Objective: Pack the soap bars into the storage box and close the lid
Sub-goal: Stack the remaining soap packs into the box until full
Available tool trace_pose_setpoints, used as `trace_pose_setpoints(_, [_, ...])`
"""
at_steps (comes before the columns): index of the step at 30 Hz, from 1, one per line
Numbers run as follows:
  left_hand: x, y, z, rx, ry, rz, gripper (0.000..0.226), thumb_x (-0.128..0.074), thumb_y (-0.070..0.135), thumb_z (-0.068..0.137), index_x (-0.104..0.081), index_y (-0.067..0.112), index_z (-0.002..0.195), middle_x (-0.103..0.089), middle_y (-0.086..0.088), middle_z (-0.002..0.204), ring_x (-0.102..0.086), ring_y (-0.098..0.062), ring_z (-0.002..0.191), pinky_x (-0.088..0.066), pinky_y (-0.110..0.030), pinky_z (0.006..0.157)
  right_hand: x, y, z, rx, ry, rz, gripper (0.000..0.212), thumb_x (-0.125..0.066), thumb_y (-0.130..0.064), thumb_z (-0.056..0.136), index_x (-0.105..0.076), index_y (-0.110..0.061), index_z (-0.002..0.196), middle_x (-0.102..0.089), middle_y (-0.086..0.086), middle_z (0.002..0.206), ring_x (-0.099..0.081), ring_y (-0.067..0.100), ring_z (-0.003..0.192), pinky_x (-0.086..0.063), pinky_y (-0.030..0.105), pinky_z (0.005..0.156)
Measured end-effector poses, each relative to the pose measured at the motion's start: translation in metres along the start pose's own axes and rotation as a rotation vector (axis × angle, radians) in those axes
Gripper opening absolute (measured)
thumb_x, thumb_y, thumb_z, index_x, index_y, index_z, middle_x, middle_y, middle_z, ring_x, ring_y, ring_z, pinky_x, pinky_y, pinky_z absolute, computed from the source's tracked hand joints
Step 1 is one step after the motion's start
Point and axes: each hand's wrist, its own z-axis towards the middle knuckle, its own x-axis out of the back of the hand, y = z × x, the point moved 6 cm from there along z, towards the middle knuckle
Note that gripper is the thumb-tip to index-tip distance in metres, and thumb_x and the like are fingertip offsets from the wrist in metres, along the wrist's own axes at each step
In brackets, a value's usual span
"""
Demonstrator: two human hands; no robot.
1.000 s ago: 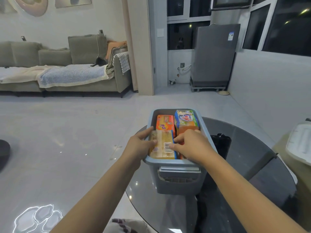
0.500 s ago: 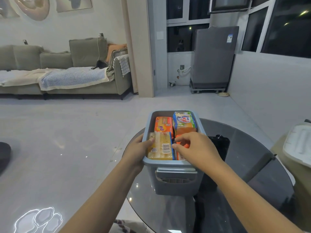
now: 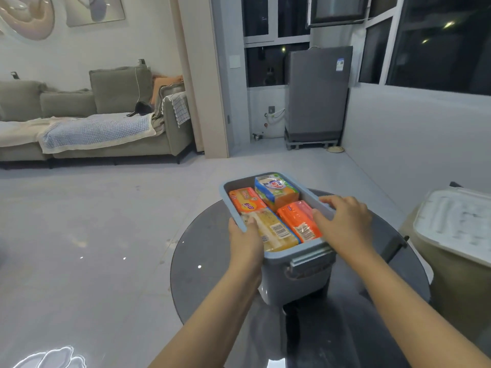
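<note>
On the box's [image 3: 297, 261] two long rims – both hands, left [image 3: 245, 239] and right [image 3: 345, 221], gripping

Dim, cool indoor light from overhead; windows [image 3: 441, 41] at one o'clock are black with small lamp reflections. Glare spots dot the glossy floor [image 3: 79, 248] and dark glass counter [image 3: 202, 251]. Wide-angle bending curves the edges; slight softness throughout.

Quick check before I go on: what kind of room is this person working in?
Most likely a home living room: a grey-green sofa with throws along the far wall, a round glass table holding the storage box, and what looks like a washing machine by the dark windows.
</note>
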Motion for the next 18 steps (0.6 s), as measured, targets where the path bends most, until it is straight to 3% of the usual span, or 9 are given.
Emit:
trace_pose_setpoints(3, [-0.022, -0.010, -0.003, 0.015, 0.004, 0.076, 0.052, -0.041, 0.035, 0.096, -0.025, 0.026, 0.144, -0.051, -0.006, 0.137, -0.057, -0.028, 0.119, -0.049, -0.047, 0.098, -0.002, 0.016, -0.006, -0.166, 0.005, 0.240, 0.070, -0.061, -0.030, 0.083, -0.029, -0.010, 0.142, -0.031, 0.017, 0.142, -0.026, 0.033, 0.132, -0.025, 0.043, 0.108])
trace_pose_setpoints(5, [-0.039, -0.016, -0.004, 0.029, -0.049, 0.103, 0.062, -0.042, 0.041, 0.095, -0.014, 0.028, 0.148, -0.040, -0.005, 0.148, -0.046, -0.028, 0.131, -0.040, -0.047, 0.107, -0.001, 0.023, -0.014, -0.248, 0.046, 0.349, 0.084, -0.064, -0.025, 0.082, -0.013, -0.007, 0.146, -0.016, 0.017, 0.150, -0.016, 0.032, 0.138, -0.020, 0.042, 0.111])
trace_pose_setpoints(7, [-0.050, -0.021, -0.006, 0.050, -0.086, 0.149, 0.066, -0.044, 0.047, 0.092, -0.015, 0.027, 0.148, -0.037, -0.005, 0.149, -0.042, -0.027, 0.133, -0.036, -0.047, 0.110, -0.002, 0.032, -0.024, -0.320, 0.051, 0.405, 0.090, -0.065, -0.026, 0.082, -0.006, -0.005, 0.147, -0.011, 0.016, 0.153, -0.013, 0.031, 0.140, -0.021, 0.042, 0.111])
trace_pose_setpoints(12, [-0.033, -0.013, 0.017, 0.094, 0.014, 0.104, 0.051, -0.050, 0.045, 0.090, -0.043, 0.015, 0.131, -0.055, -0.009, 0.126, -0.058, -0.024, 0.106, -0.051, -0.038, 0.085, -0.008, 0.041, -0.048, -0.393, -0.024, 0.478, 0.102, -0.065, -0.045, 0.079, 0.002, -0.010, 0.148, -0.013, 0.013, 0.153, -0.017, 0.031, 0.141, -0.025, 0.048, 0.111])
trace_pose_setpoints(14, [-0.023, -0.006, 0.034, 0.045, 0.029, 0.113, 0.050, -0.053, 0.040, 0.090, -0.049, 0.008, 0.128, -0.058, -0.014, 0.126, -0.059, -0.029, 0.111, -0.050, -0.041, 0.090, -0.010, 0.041, -0.052, -0.368, -0.041, 0.532, 0.098, -0.065, -0.046, 0.077, -0.004, -0.016, 0.148, -0.024, 0.011, 0.150, -0.025, 0.030, 0.138, -0.032, 0.051, 0.108])
trace_pose_setpoints(15, [-0.018, -0.003, 0.042, 0.001, 0.028, 0.107, 0.045, -0.056, 0.037, 0.089, -0.055, 0.006, 0.121, -0.062, -0.015, 0.120, -0.061, -0.030, 0.109, -0.052, -0.040, 0.089, -0.011, 0.040, -0.052, -0.356, -0.053, 0.568, 0.095, -0.066, -0.045, 0.077, -0.006, -0.018, 0.147, -0.030, 0.009, 0.148, -0.030, 0.029, 0.136, -0.036, 0.052, 0.106])
trace_pose_setpoints(18, [-0.007, 0.006, 0.059, -0.031, 0.012, -0.030, 0.019, -0.063, 0.028, 0.088, -0.064, 0.009, 0.087, -0.070, -0.003, 0.084, -0.068, -0.018, 0.083, -0.054, -0.022, 0.065, -0.013, 0.038, -0.052, -0.334, -0.083, 0.648, 0.092, -0.065, -0.042, 0.080, -0.004, -0.023, 0.147, -0.033, 0.005, 0.147, -0.036, 0.026, 0.133, -0.039, 0.051, 0.104])
